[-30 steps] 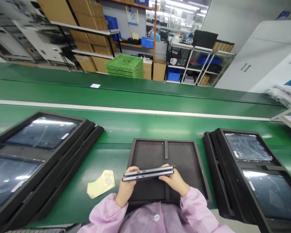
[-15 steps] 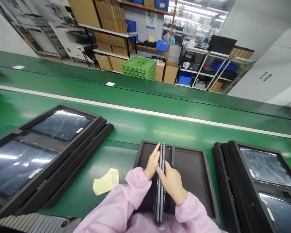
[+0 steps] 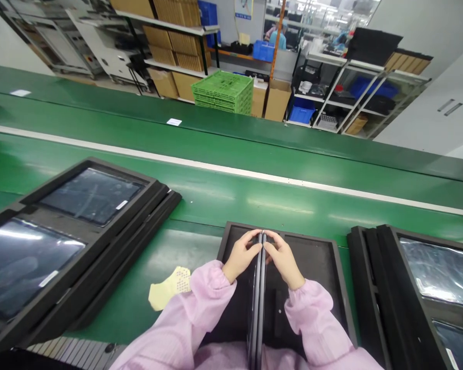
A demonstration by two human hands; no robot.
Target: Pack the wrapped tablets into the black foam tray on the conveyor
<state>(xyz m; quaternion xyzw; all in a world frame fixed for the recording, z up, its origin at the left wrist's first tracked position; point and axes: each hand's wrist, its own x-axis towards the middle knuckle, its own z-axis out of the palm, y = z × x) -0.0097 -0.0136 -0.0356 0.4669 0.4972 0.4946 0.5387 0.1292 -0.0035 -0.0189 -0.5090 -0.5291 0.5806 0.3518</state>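
Two thin, dark tablet-like panels (image 3: 259, 308) stand on edge side by side, nearly touching, seen end-on in front of my body. At their far end my left hand (image 3: 242, 257) is closed on the left side, thumb and fingers at the corner. Opposite it, my right hand (image 3: 284, 259) grips the right side at the same end, its fingertips meeting the left hand's at the top. Beneath them lies a black tray (image 3: 314, 293) with a divider and shallow compartments. The panels' near end runs out of the bottom of the view.
Stacked black trays with film-covered screens stand on the left (image 3: 96, 234) and the right (image 3: 386, 288). A yellow paper piece (image 3: 165, 290) with printed marks lies by my left sleeve. Across the green bench (image 3: 216, 198) runs a white strip (image 3: 200, 163). Green crates (image 3: 224, 90) and shelves stand beyond.
My right hand has moved from the panels' flat side up to their far end, and its fingers now curl there. My left hand has bent from flat to gripping. The view has shifted slightly.
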